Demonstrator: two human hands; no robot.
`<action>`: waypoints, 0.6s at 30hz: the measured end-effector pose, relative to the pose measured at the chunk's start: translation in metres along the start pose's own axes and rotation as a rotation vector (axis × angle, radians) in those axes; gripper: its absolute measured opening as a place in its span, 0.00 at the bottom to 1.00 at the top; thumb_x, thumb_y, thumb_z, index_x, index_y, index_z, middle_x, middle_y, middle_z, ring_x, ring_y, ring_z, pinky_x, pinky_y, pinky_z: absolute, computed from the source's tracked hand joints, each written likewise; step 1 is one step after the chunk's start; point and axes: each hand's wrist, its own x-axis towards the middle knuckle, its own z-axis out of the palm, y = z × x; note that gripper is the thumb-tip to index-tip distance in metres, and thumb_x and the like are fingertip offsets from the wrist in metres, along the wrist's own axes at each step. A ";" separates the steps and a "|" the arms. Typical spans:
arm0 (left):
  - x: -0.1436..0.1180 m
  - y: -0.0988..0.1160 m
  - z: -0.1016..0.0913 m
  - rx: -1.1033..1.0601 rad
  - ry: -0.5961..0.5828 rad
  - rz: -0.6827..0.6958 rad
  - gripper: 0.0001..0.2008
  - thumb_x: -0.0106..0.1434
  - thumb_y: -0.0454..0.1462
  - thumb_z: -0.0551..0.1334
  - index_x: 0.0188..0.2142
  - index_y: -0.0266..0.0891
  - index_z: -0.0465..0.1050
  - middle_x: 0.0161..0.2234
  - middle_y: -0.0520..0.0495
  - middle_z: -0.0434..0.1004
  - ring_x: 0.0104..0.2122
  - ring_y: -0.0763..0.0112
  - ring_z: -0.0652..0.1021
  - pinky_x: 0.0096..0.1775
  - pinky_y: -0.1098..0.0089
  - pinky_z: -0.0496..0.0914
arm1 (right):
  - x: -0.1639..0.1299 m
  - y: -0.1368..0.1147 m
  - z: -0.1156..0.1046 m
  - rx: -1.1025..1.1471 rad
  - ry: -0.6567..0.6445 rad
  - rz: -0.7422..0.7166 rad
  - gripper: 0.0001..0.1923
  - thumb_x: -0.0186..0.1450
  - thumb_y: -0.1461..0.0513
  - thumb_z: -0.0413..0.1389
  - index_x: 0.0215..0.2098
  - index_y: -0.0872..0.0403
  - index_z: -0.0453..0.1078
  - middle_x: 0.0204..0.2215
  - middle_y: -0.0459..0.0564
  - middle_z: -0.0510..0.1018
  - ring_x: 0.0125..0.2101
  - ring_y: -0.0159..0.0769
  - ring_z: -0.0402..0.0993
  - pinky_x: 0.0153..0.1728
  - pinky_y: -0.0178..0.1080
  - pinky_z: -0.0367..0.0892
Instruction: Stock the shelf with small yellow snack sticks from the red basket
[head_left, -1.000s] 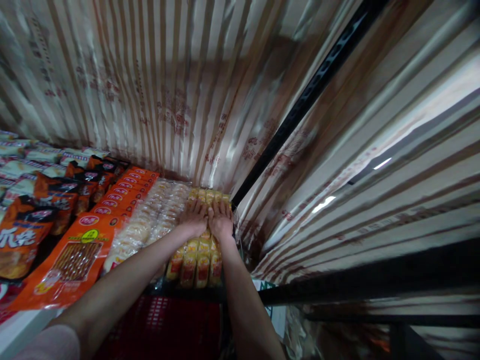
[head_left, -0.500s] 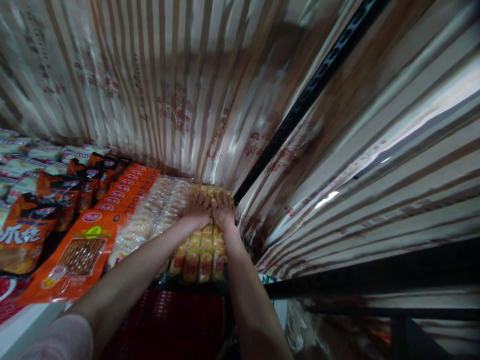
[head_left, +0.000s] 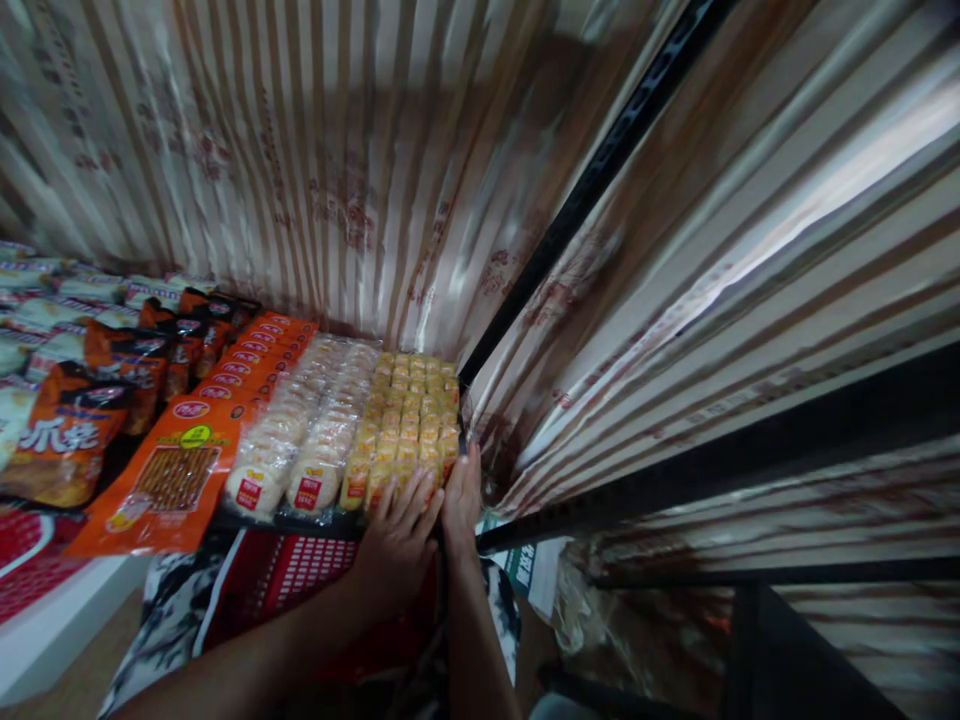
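Note:
My left hand (head_left: 395, 540) rests with fingers spread on the front end of a row of yellow snack packs (head_left: 412, 415) lying on a shelf. My right hand (head_left: 461, 500) lies flat along the right side of that same row, next to the shelf's black upright (head_left: 585, 190). Neither hand grips a pack. To the left of the yellow row lie clear packs of pale round cakes (head_left: 315, 440) with red labels.
Orange bags (head_left: 180, 470) and dark orange bags (head_left: 71, 440) fill the shelf to the left. A red plastic basket (head_left: 300, 580) sits below the shelf front. Striped brown-and-white sheeting (head_left: 315, 160) covers the back and right side. A white ledge (head_left: 60, 630) runs at lower left.
Both hands have drawn back from the far end of the yellow row to its front edge. The camera has pulled back, showing the whole row and the basket below.

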 end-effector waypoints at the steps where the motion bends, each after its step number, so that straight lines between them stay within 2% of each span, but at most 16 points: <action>1: -0.006 0.001 0.006 0.010 -0.008 0.009 0.25 0.64 0.40 0.48 0.59 0.36 0.55 0.61 0.41 0.53 0.61 0.58 0.54 0.59 0.52 0.45 | -0.004 0.003 0.001 0.008 -0.004 -0.011 0.36 0.66 0.49 0.29 0.61 0.68 0.49 0.61 0.61 0.52 0.62 0.38 0.45 0.60 0.44 0.43; 5: -0.018 -0.001 0.019 0.036 -0.068 0.035 0.26 0.62 0.38 0.48 0.59 0.34 0.55 0.61 0.40 0.52 0.61 0.57 0.53 0.59 0.52 0.46 | -0.009 0.006 0.003 0.017 -0.031 -0.008 0.35 0.66 0.50 0.29 0.61 0.66 0.50 0.61 0.60 0.54 0.61 0.36 0.47 0.60 0.42 0.44; 9: -0.022 -0.007 0.021 0.041 -0.115 0.060 0.26 0.61 0.35 0.48 0.59 0.35 0.55 0.61 0.41 0.52 0.61 0.59 0.53 0.59 0.52 0.47 | -0.014 0.003 0.006 0.035 -0.080 0.082 0.35 0.66 0.51 0.28 0.62 0.66 0.49 0.61 0.59 0.52 0.62 0.36 0.46 0.60 0.41 0.44; 13: -0.024 -0.013 0.022 0.050 -0.134 0.086 0.24 0.61 0.35 0.48 0.58 0.34 0.57 0.61 0.41 0.55 0.61 0.60 0.53 0.59 0.53 0.48 | -0.021 0.002 0.010 0.011 -0.154 0.086 0.35 0.66 0.50 0.29 0.62 0.67 0.48 0.62 0.58 0.52 0.62 0.36 0.46 0.60 0.39 0.42; 18: -0.023 -0.016 0.023 0.065 -0.097 0.091 0.24 0.63 0.36 0.48 0.58 0.36 0.57 0.61 0.40 0.55 0.61 0.59 0.54 0.58 0.52 0.48 | -0.010 0.001 0.006 0.019 -0.104 0.105 0.34 0.66 0.50 0.29 0.62 0.63 0.48 0.61 0.57 0.53 0.61 0.35 0.48 0.59 0.39 0.45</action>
